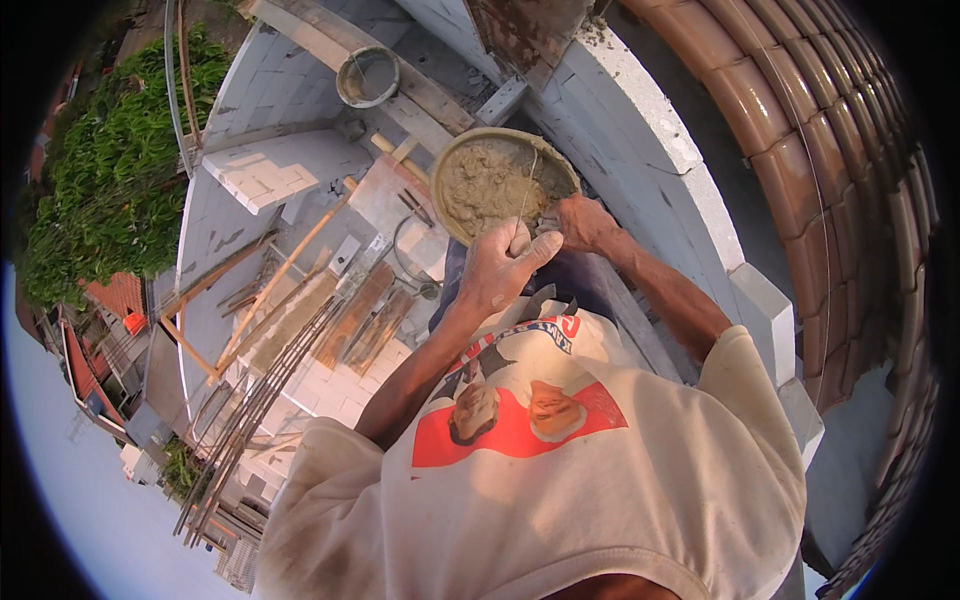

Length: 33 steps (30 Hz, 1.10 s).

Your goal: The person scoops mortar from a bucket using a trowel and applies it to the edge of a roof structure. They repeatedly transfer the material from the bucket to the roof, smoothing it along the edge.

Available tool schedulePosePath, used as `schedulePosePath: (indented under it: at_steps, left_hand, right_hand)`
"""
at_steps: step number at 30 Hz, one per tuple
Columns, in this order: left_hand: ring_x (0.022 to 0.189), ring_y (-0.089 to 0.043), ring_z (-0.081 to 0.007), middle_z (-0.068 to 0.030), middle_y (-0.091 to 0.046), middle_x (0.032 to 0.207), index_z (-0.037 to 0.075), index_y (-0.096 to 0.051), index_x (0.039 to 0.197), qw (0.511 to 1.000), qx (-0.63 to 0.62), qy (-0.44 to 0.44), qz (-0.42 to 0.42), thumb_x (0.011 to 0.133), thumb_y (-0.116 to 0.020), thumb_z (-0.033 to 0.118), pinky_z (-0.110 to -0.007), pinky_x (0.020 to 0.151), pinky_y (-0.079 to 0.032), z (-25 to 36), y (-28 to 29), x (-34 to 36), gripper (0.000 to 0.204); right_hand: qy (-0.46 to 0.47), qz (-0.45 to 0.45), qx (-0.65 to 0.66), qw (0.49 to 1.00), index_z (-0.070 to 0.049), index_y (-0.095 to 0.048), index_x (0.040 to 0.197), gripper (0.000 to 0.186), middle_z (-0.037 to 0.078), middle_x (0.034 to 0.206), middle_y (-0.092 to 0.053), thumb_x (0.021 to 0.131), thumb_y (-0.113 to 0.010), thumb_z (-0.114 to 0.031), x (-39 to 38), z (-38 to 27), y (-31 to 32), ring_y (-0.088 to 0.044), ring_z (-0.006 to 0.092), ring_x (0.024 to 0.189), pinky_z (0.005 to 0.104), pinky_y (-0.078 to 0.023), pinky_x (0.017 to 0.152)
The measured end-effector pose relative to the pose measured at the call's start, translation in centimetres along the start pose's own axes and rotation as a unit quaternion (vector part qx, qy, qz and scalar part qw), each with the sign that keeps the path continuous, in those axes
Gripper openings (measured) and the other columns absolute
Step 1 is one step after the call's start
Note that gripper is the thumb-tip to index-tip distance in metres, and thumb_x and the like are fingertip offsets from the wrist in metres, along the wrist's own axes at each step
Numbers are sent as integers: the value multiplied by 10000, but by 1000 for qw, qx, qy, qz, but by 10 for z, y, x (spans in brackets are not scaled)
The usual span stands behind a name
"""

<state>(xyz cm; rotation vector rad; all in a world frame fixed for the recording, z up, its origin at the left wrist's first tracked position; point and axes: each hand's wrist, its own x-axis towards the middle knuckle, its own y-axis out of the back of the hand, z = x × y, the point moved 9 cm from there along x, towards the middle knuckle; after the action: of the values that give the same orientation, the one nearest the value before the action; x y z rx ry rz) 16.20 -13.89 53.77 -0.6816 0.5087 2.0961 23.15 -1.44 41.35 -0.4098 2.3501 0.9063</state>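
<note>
A round bucket of wet grey-brown mortar stands in front of me, high on the blockwork. My left hand is closed on a thin cord or wire that runs up across the bucket's mouth; whether it is the bucket's handle I cannot tell. My right hand is closed at the bucket's right rim, close beside the left; what its fingers grip is partly hidden and too small to name.
A second bucket sits on planks above. A white block wall and roof tiles border my right. Below left lie boards, long bars and wooden poles; trees stand beyond.
</note>
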Motion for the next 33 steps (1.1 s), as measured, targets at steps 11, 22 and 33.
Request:
schedulePosePath:
  at_steps: [11,22,33]
  left_hand:
    - [759,-463,-105,-6,-543,778,22,-593,833,998,-40,-33,30,984,-713,489,-299,679,-432,-4,24,5,505]
    - [632,-330,-65,67,-382,687,144,-496,759,985,-169,-13,29,1079,-532,535,-272,558,-281,-29,35,16,507]
    - [606,-316,-91,54,-338,665,160,-472,761,986,-152,21,72,1023,-606,589,-298,579,-311,-34,41,4,521]
  right_hand:
    - [65,60,98,991,-71,-758,1154,417,227,967,-746,895,-709,-394,-11,-3,13,-703,438,968,527,-562,872]
    - [-9,118,208,971,-18,-766,1052,337,227,914,-744,903,-735,-319,-80,18,57,-695,362,789,453,-531,742]
    - [-172,292,214,916,49,-739,885,351,221,800,-701,839,-645,-287,-193,49,192,-583,285,692,444,-497,712]
